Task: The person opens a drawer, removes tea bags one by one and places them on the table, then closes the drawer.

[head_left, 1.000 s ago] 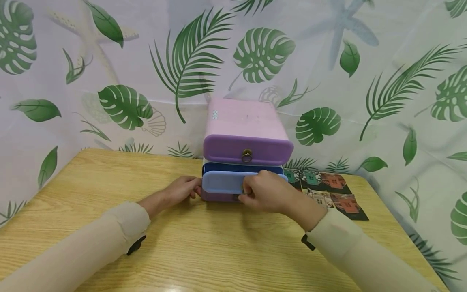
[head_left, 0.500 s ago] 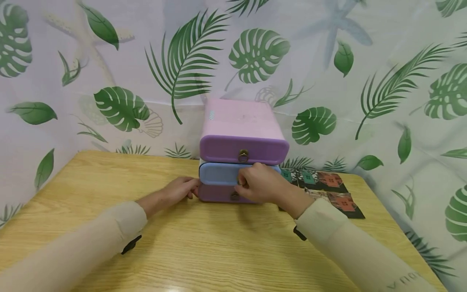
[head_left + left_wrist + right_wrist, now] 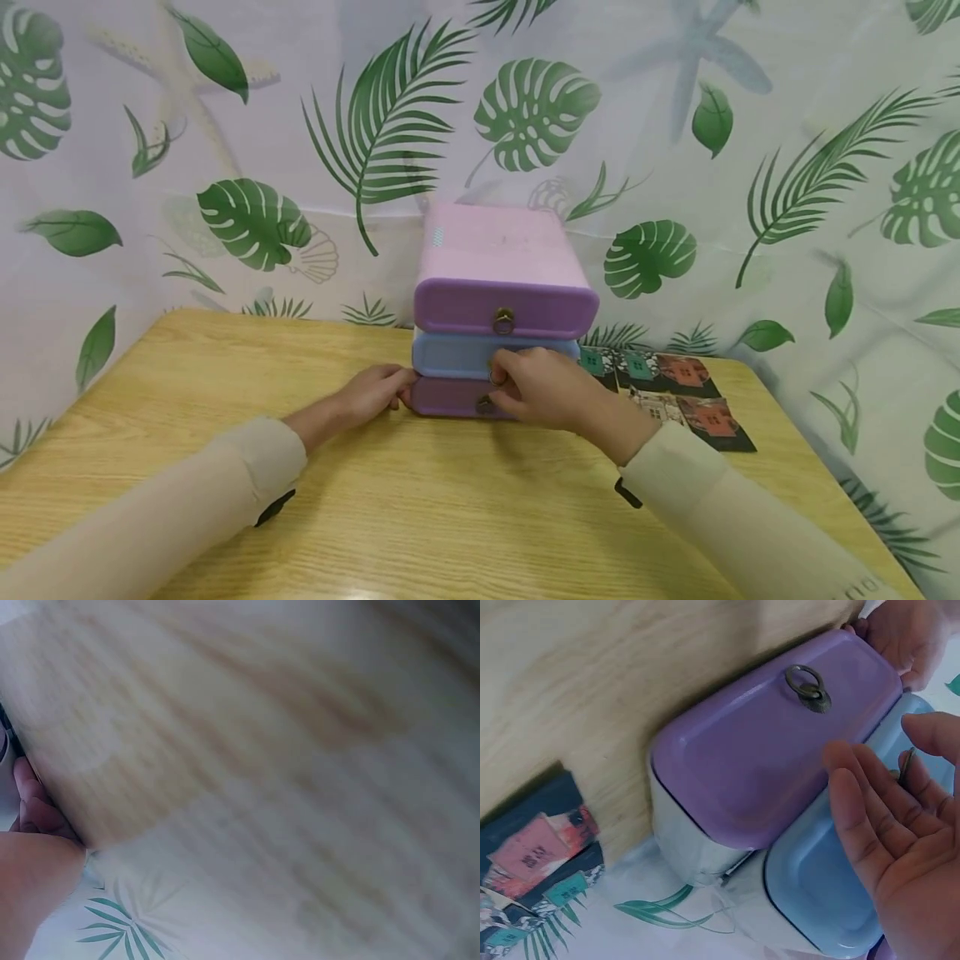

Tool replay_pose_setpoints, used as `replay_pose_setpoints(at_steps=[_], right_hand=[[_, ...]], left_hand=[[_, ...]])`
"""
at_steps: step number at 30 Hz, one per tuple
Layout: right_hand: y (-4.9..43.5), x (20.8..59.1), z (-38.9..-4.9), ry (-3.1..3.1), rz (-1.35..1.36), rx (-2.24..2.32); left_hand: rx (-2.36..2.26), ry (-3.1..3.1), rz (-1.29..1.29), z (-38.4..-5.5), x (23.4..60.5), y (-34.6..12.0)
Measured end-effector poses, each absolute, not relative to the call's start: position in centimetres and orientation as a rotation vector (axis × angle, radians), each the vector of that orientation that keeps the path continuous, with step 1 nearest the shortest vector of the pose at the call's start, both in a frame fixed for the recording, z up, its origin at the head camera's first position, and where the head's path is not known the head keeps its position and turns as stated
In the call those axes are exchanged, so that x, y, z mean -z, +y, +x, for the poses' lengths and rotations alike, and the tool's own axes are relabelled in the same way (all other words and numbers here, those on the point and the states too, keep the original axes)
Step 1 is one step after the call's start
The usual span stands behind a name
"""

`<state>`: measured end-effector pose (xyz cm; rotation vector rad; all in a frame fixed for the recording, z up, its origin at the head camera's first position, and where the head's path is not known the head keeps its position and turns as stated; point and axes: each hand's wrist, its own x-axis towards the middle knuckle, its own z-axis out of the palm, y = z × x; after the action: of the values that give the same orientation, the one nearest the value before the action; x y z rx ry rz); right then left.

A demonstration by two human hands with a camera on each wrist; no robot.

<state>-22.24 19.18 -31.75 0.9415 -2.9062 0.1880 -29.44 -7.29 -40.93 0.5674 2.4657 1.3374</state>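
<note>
A stack of three drawer boxes stands at the table's back. The top one (image 3: 504, 242) has a pink body and a purple front. Below it is the blue drawer (image 3: 453, 357), pushed in, then the bottom purple drawer (image 3: 772, 742) with its ring pull (image 3: 805, 686). My left hand (image 3: 375, 392) holds the bottom box's left end, thumb near the seam under the blue front. My right hand (image 3: 907, 855) is at the blue drawer's ring pull (image 3: 906, 766), its fingers loosely bent beside the ring and the thumb apart from them.
Several printed cards (image 3: 716, 417) lie on the wooden table (image 3: 450, 508) to the right of the stack. A leaf-patterned cloth (image 3: 300, 125) hangs close behind the table.
The blue drawer, partly pulled out a second ago, has gone in flush under the top box. My right hand pushed in with it, then shifted slightly down. My left hand stayed put.
</note>
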Motion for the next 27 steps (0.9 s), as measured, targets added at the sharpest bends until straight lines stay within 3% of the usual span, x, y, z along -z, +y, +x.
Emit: replay_pose_setpoints(at_steps=[27], right_hand=[[20.0,35.2,-19.8,-2.758,1.013,-0.086]], left_hand=[[-1.337,2.466,0.492,-29.1,40.9,-7.2]])
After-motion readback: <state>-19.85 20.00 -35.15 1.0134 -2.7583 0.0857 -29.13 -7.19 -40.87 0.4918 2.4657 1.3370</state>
